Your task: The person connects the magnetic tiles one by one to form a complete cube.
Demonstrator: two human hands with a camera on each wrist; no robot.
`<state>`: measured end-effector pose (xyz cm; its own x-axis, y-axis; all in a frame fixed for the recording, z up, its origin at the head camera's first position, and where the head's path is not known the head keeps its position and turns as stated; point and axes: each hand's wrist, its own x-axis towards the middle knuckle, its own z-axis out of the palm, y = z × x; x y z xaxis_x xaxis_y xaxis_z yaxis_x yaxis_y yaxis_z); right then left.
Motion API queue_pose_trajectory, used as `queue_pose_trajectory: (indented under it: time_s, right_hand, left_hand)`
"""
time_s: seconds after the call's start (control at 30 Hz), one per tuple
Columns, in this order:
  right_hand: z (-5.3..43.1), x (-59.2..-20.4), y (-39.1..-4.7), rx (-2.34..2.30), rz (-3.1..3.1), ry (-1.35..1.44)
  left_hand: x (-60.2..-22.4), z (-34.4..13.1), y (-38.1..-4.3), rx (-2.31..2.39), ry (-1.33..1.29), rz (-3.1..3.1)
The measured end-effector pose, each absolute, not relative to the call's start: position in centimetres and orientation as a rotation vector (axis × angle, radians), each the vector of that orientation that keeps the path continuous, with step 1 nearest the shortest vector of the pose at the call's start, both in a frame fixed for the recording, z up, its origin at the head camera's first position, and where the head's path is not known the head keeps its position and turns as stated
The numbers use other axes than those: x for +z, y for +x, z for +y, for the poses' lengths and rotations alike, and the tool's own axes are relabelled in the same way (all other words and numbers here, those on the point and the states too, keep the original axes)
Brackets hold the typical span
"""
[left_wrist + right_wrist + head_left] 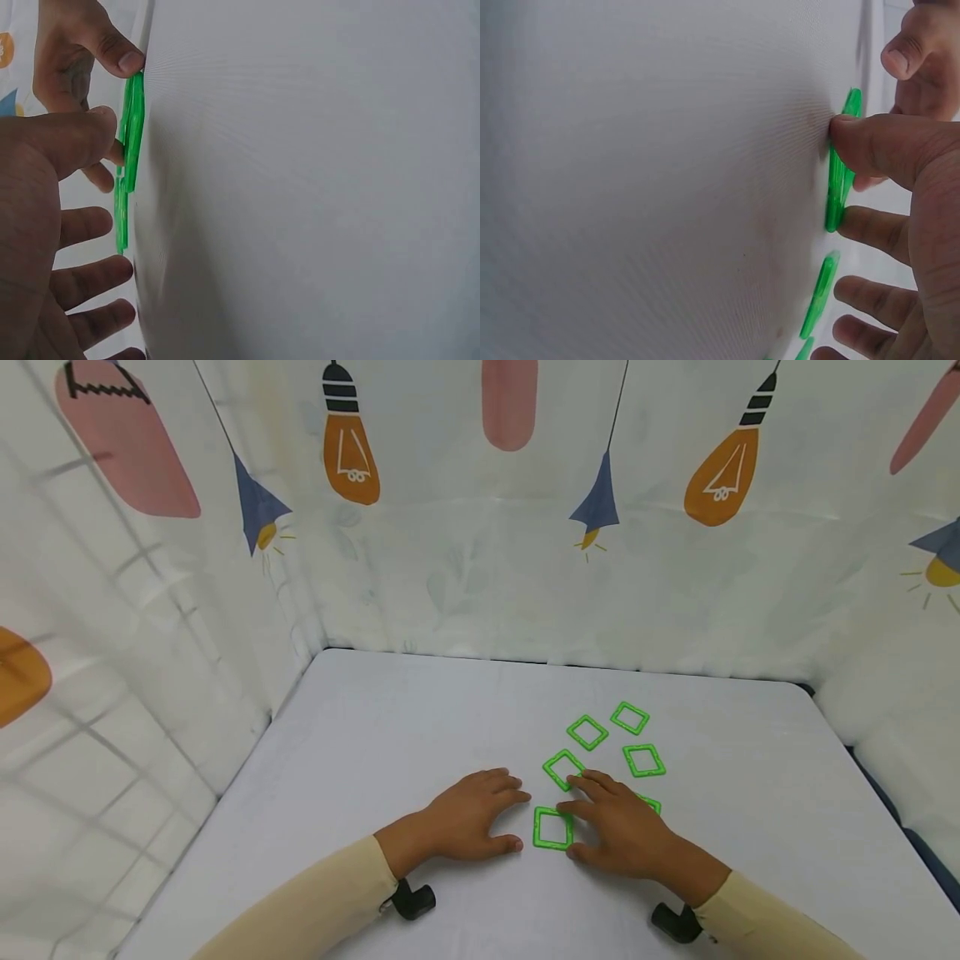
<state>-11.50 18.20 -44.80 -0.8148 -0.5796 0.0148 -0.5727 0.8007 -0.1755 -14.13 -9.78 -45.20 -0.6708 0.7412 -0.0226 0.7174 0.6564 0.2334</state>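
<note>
Several flat green square frames lie on the white table. My right hand (626, 831) has its thumb and index finger at two corners of the nearest green square frame (537, 828), gripping it along its right side. In the right wrist view the thumb overlaps this frame, seen edge-on, and the index fingertip sits at its other end. My left hand (472, 817) is just left of that frame, fingers spread and holding nothing. Another green frame (555, 779) lies beyond the right fingertips. One more (651, 803) is partly hidden behind the right hand.
Farther back on the right lie three more green frames, a tilted one (597, 724), a far one (636, 709) and a right-hand one (638, 747). Behind the table (420, 710) hangs a white curtain (465, 568) printed with lamps and bulbs. Black cameras are worn on both wrists.
</note>
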Motion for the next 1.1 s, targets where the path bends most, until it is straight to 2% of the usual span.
queue_pose_trajectory:
  time_s: [0.4,1.1]
  right_hand:
    - [18.4,-44.5,-11.5,-0.295,2.966,-0.954]
    - [22.8,-44.3,-11.4,-0.452,3.081,-0.719]
  left_hand:
    - [-45.1,-8.9,-13.8,0.275,1.214,2.758]
    - [-45.5,-8.7,-13.7,0.286,1.188,2.794]
